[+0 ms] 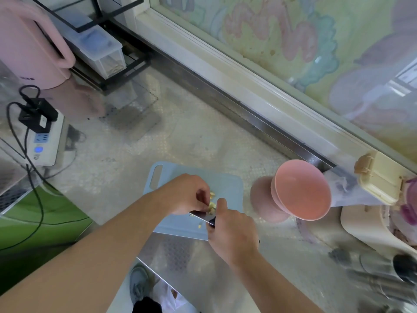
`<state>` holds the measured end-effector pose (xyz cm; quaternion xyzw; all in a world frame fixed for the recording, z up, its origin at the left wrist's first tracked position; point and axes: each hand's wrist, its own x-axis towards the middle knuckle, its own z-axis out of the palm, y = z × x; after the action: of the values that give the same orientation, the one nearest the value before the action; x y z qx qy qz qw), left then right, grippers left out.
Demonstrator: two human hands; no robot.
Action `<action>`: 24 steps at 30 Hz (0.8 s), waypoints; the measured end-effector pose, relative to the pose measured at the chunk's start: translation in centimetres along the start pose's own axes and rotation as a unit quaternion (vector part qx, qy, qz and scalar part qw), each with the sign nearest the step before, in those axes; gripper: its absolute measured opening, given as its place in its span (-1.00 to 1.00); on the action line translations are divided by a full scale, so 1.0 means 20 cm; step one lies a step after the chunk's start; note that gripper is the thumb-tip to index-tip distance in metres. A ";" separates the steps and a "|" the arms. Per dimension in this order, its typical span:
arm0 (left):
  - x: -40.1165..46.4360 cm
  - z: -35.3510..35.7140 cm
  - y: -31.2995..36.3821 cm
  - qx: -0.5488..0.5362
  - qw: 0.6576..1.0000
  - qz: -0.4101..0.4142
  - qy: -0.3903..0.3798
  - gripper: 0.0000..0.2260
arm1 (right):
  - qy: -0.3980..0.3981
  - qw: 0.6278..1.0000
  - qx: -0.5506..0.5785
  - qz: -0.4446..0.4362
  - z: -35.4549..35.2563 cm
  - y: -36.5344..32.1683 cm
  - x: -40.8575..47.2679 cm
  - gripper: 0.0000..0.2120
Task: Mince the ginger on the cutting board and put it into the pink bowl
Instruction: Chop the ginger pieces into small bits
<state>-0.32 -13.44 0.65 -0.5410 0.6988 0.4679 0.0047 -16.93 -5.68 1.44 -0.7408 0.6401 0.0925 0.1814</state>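
A pale blue cutting board [228, 184] lies on the steel counter. Small yellowish ginger pieces [212, 205] sit near its middle, with a few crumbs [200, 226] closer to me. My left hand [187, 195] curls over the ginger, its fingertips down on the pieces. My right hand [232, 233] grips the dark handle of a knife [199, 216]; the blade lies across the board just under my left fingers. The pink bowl [302, 190] stands to the right of the board, apart from both hands; nothing shows inside it.
A pink kettle [29, 48] and a wire rack with a clear box [101, 50] stand at the back left. A white power strip [42, 141] with black plugs and cables lies at left. A cream container [379, 177] and dishes crowd the right edge.
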 end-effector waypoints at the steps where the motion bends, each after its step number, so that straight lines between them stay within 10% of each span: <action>1: 0.01 0.01 -0.01 0.015 1.000 -0.001 0.016 -0.95 | 0.001 1.000 0.002 0.001 0.00 0.00 0.00 -0.73; 24: 0.12 0.08 0.00 0.130 0.983 -0.043 0.124 -0.74 | 0.014 1.000 -0.013 -0.015 0.02 0.02 -0.01 -0.64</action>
<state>-2.22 -14.16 -1.49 -0.6190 0.7251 0.3017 0.0086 -17.30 -5.48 1.08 -0.7541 0.6299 0.0877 0.1639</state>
